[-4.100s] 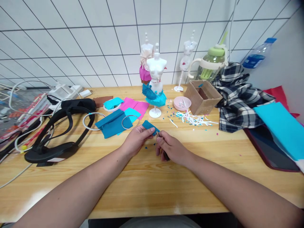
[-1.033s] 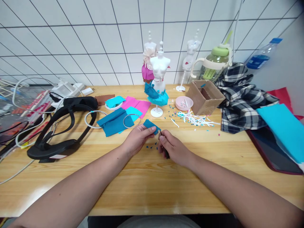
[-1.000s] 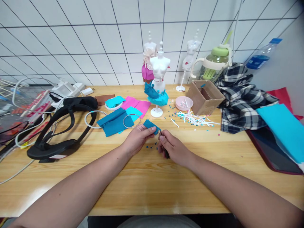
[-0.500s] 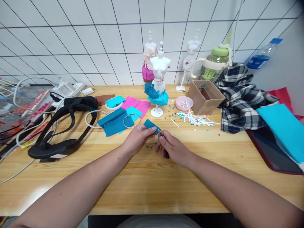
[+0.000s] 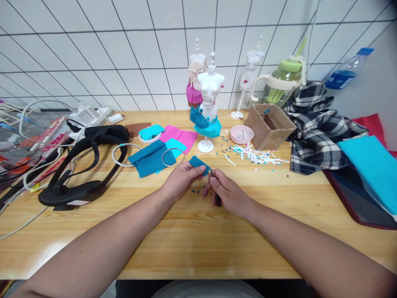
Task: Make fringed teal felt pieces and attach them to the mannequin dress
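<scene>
My left hand (image 5: 182, 180) pinches a small piece of dark teal crepe paper (image 5: 197, 163) between thumb and fingers. At its right edge, my right hand (image 5: 228, 188) is closed round small dark-handled scissors (image 5: 218, 200); their blades meet the paper's fringed edge and are partly hidden by the fingers. A few tiny teal scraps (image 5: 194, 191) lie on the table below the hands. Just behind stands a white mini dress form (image 5: 211, 85), wearing a fringed teal and bright blue paper skirt (image 5: 211, 127).
Left are teal paper (image 5: 151, 159), pink paper (image 5: 186, 138), a white ring (image 5: 116, 159) and a black headset (image 5: 89, 190). Right are a pink bowl (image 5: 242, 135), white paper strips (image 5: 257, 155), a cardboard box (image 5: 269, 130), a plaid cloth (image 5: 313, 136) and a jug (image 5: 283, 85).
The view has shifted slightly. Both hands stay together at nearly the same spot, with the scissors at the paper's right edge, where the fringe shows a little more.
</scene>
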{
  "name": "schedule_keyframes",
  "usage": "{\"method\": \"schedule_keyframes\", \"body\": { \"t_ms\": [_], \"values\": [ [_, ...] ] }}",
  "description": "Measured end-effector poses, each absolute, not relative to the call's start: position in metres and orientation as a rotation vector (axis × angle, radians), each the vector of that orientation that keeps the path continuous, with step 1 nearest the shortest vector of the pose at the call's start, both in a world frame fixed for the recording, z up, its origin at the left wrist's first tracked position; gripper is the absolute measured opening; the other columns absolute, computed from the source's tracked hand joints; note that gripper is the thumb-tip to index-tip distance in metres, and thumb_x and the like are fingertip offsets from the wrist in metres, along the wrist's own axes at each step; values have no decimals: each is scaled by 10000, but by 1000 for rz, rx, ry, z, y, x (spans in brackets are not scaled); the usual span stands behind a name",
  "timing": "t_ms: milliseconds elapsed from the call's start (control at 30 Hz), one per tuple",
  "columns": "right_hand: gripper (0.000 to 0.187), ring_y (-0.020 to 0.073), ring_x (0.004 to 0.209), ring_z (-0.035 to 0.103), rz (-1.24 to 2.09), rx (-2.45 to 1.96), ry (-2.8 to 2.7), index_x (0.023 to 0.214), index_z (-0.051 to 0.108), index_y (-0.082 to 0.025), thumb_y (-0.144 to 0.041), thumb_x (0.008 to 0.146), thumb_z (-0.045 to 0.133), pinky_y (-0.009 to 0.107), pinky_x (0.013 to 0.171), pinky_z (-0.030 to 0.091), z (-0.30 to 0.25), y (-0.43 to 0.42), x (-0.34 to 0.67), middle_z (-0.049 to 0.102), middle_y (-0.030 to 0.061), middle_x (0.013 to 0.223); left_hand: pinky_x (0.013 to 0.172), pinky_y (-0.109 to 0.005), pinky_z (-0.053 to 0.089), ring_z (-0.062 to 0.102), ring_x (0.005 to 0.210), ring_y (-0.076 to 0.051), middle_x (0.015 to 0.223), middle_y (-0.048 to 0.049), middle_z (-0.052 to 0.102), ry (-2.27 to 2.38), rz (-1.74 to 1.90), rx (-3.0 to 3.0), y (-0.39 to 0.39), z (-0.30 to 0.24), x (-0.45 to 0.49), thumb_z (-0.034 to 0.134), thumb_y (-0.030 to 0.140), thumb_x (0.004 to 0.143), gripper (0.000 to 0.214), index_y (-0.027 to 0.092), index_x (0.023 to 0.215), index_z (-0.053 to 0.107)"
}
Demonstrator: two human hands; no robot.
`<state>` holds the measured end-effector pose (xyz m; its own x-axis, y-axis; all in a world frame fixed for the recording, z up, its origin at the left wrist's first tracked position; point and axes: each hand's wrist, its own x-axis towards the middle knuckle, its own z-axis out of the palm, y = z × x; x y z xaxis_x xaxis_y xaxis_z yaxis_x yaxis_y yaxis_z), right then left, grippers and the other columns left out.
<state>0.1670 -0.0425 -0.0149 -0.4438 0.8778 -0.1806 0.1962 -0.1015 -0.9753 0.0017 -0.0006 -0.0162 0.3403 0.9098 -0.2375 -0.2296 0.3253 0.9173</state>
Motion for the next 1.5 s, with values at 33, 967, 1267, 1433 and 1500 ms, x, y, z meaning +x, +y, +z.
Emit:
{"method": "schedule_keyframes", "body": {
  "t_ms": [33,967,1267,1433,1500],
  "values": [
    [299,96,470,529,1589,-1183,-1621,885,331,-236,-525,956,295,239,465,410,-15,-42,167,637,-5,811,724,-278,458,616,714,-148,745,-21,696,904,900,922,-1,-16,2,783,325,677,208,149,726,683],
    [268,124,617,489,884,-1446,-1909,987,666,-205,-398,813,598,240,571,348,3,-14,208,538,-23,666,786,-312,484,654,794,-194,822,-41,737,1001,861,1172,-6,-20,3,792,367,653,263,167,807,721],
    [441,215,985,638,2398,-700,-1570,878,618,-157,-587,784,603,344,816,511,-12,-40,180,672,128,1052,633,-211,438,567,658,-105,739,2,680,1171,1421,1004,19,-25,-18,782,376,675,276,159,818,689],
    [321,252,1276,447,1007,-1147,-1488,864,607,-213,-520,881,517,456,1082,302,-7,-13,197,580,100,1289,647,-218,440,572,675,-112,747,0,680,1166,1433,977,22,-33,-19,774,378,686,273,161,825,688],
    [314,227,1298,439,1070,-1040,-1409,836,555,-228,-527,900,482,436,1086,306,-2,-11,205,557,82,1339,660,-224,441,581,696,-119,773,-4,686,1166,1420,980,21,-33,-17,772,377,685,275,162,832,686]
  ]
}}
